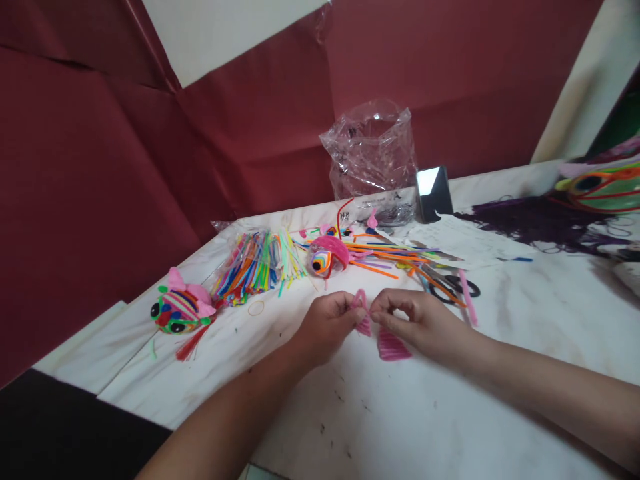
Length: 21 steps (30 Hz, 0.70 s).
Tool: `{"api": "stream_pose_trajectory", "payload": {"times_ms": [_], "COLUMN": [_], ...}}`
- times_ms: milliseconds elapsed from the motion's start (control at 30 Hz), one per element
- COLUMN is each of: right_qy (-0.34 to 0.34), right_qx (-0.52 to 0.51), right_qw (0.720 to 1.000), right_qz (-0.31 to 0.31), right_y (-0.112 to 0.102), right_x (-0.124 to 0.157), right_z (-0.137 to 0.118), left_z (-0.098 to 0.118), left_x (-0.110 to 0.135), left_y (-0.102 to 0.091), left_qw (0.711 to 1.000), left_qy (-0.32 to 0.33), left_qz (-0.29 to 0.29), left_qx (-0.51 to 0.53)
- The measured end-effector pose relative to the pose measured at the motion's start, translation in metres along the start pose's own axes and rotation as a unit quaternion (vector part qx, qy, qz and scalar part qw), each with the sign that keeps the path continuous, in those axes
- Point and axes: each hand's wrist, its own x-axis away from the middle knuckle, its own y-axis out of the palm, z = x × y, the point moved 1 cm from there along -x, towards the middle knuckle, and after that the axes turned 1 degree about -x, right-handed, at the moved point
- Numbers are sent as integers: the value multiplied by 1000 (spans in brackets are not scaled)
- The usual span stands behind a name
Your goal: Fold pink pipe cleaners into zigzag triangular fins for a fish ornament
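Note:
Between thumb and fingers, my left hand [330,323] pinches a pink pipe-cleaner piece [362,325] with a loop at its top and ridged rows below. My right hand [413,317] is closed in a pinch at the right edge of this piece, its fingertips close to my left thumb. Under the right hand, a second ridged pink pipe-cleaner piece [393,347] lies on the white marbled table [320,413]. Just beyond the hands sits a round pink ornament [327,257] with a rainbow-ringed eye. Whatever is between the right fingertips is too small to make out clearly.
Bundled colourful pipe cleaners [255,267] and a finished-looking fish-like ornament [180,307] with a red tassel lie left. Black-handled scissors [455,287] and a pink stick [469,299] are right. Behind stand a phone [434,193] and a clear plastic bag [373,157]. Dark purple threads [530,223] spread far right.

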Motion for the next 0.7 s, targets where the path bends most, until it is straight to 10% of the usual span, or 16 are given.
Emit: {"api": "stream_pose_trajectory", "payload": {"times_ms": [333,500,700], "right_qy": [-105,-230,-89], "right_qx": [45,96,90], "right_qw": [993,954,987], "right_qz": [-2,168,96], "right_y": [-7,-12,2], "right_x": [0,2,11], "right_z": [-5,-7,-7], "left_z": [2,5,6], "left_x": [3,5,7], "left_y": [2,3,1], "left_qw": [989,993,985], "left_qy": [-6,49,149], "left_qz": [-89,8,56], "left_qx": [119,109,-63]}}
